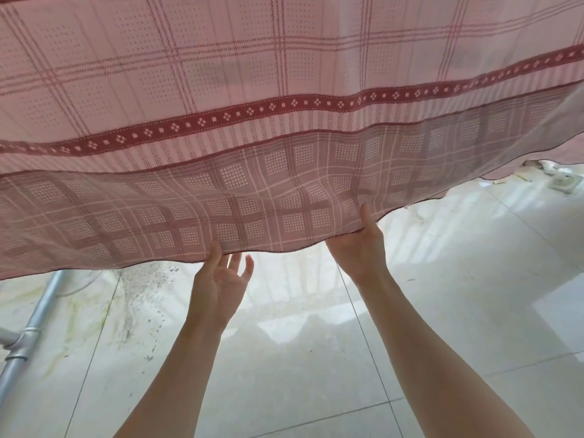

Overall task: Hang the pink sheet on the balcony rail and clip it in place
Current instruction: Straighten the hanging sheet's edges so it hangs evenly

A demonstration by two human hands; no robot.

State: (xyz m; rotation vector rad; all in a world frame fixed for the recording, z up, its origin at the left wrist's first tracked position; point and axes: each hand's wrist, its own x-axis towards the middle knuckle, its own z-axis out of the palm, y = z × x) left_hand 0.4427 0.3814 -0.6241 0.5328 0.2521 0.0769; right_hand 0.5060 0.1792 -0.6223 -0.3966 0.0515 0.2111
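The pink sheet (252, 105), checked with a dark red patterned band, fills the upper half of the view and hangs with its lower hem toward me. My left hand (221, 279) is raised under the hem, fingers spread, thumb tip touching the edge. My right hand (360, 245) pinches the hem, thumb in front of the cloth and fingers hidden behind it. The rail that carries the sheet is hidden by the cloth. No clip is in view.
White floor tiles (316, 358) lie below, stained greenish and speckled at the left. A silver metal pipe (28, 330) with a joint slants up at the far left. A square floor drain (565, 183) and some debris sit at the far right.
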